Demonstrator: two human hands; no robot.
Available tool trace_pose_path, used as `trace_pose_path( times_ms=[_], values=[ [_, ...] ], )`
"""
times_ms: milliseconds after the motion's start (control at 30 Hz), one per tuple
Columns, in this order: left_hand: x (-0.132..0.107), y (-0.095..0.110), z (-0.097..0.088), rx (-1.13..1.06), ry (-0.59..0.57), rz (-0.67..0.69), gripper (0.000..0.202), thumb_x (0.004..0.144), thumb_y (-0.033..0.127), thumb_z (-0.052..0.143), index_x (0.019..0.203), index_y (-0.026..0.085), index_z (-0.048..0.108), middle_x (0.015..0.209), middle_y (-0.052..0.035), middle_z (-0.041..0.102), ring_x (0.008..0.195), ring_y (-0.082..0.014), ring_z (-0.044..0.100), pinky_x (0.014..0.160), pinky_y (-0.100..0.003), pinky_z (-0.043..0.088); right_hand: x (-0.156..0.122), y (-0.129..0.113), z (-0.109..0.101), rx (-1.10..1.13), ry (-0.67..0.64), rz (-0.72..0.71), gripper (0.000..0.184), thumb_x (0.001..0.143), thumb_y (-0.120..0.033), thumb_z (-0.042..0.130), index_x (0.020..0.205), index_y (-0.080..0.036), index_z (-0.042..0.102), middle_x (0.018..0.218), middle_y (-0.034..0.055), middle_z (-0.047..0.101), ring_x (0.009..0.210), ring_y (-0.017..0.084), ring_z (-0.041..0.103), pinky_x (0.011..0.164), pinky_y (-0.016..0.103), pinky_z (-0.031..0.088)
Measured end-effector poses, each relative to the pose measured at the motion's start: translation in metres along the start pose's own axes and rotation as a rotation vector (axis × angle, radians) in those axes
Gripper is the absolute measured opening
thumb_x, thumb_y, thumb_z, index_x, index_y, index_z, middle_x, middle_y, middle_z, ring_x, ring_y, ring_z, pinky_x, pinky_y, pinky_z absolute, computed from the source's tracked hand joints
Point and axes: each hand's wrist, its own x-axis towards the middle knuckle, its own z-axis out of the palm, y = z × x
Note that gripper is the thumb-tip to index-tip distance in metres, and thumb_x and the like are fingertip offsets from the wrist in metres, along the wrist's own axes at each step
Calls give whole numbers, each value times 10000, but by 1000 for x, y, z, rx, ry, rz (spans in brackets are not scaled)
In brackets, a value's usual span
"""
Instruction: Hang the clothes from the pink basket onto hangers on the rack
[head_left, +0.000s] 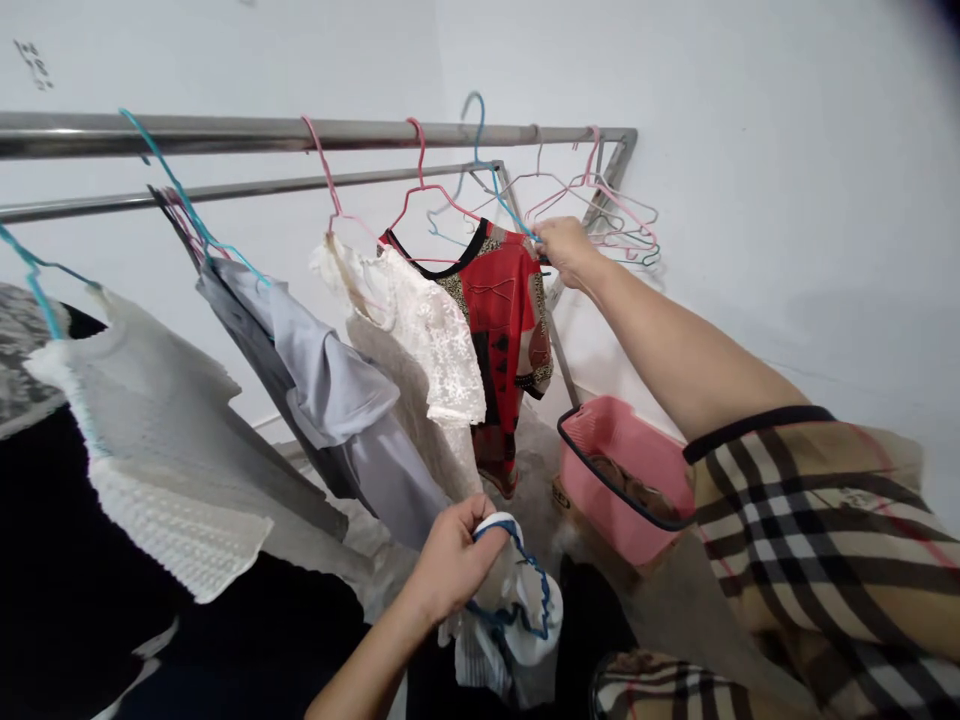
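Observation:
My left hand (459, 560) is closed on a white garment (538, 622) with blue trim round its opening; the cloth hangs bunched below the fingers. Stretched out toward the rail, my right hand (566, 250) grips the end of a blue hanger (480, 130), whose hook stands up above the rail. Right beside that hand hangs a red patterned top (499, 300) with a black neckline, on a red hanger (420, 165). A white lace top (442, 330) hangs left of it on a pink hanger (322, 165).
A metal clothes rail (240, 134) crosses the view, with a second bar behind. Grey-blue clothing (330, 390) and a white knit top (157, 400) hang at left. Several bare hangers (626, 225) cluster at the rail's right end. A pink basket (619, 520) holding something brownish stands below.

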Motion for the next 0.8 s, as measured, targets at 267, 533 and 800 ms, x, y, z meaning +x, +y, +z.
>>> trace_pose_path(
  times_ms=[267,533,800],
  values=[
    [12,2,17,-199,-28,-132,327,659,428,618,554,209,399,491,71,388,466,-68,302,475,-209,231,-23,-3,-52,18,173,-66,158,962,-274,471,973,-165,585,743,-13,536,574,65,410,584,222,374],
    [13,11,36,-245,-39,-133,363,662,414,677,562,194,407,492,72,406,455,-54,321,468,-195,225,-68,-6,-98,24,-232,248,153,792,-267,710,769,-152,612,462,-81,324,453,59,228,479,228,285],
    [14,13,34,-417,26,-210,388,597,463,783,653,167,538,538,55,531,460,-60,439,475,-179,319,-160,36,-129,-154,-62,247,148,790,-239,655,677,-160,601,442,-69,333,432,70,288,459,236,283]
  ],
)
